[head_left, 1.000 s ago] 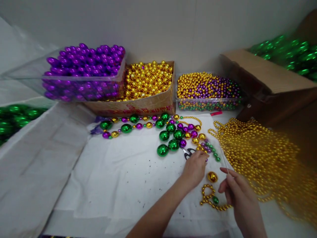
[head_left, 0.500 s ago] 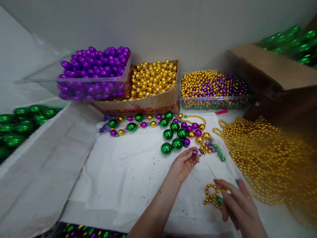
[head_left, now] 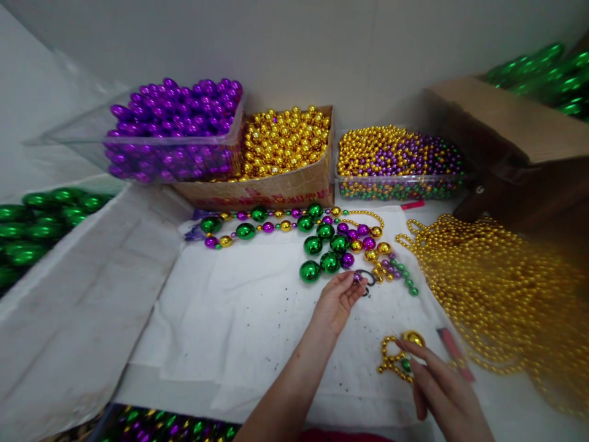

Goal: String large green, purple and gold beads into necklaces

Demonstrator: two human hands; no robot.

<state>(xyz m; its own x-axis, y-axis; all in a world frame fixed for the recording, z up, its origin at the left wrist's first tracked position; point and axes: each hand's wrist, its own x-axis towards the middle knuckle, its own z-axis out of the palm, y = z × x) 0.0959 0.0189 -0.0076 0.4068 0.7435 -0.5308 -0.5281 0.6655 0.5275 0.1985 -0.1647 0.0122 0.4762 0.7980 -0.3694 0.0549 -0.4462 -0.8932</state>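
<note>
Centre: our left hand (head_left: 339,301); round, shiny purple bead (head_left: 357,277) pinched. Lower right: our right hand (head_left: 435,382); thin pale strand (head_left: 394,334) pinched.

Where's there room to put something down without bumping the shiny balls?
The widest free patch is the white cloth between the pale box and the left forearm, below the beaded strand; just dark specks there. A smaller one lies between that forearm and the right hand. It's crowded around the green balls and on the right, among the gold bead strands.
</note>
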